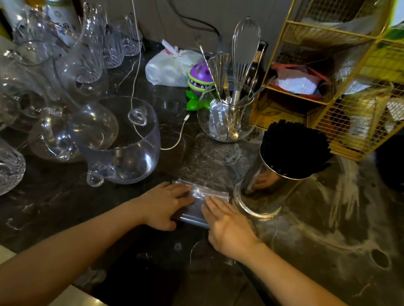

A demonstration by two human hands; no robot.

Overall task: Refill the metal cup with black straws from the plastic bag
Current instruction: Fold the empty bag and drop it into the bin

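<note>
A shiny metal cup [264,191] stands on the dark marble counter, packed with black straws [295,147] that stick out of its top. Just left of it a clear plastic bag [204,172] lies flat on the counter and looks empty. My left hand [166,206] rests palm down on the bag's near left corner. My right hand [228,227] lies flat on its near right part, close to the cup's base. Both hands have fingers spread and press on the bag rather than grip it.
Several glass jugs and cups [120,140] crowd the left side. A glass bowl with a whisk and utensils [226,115] stands behind the bag, by a purple toy [199,78] and a white tied bag [169,68]. A yellow wire rack [339,74] stands at the right.
</note>
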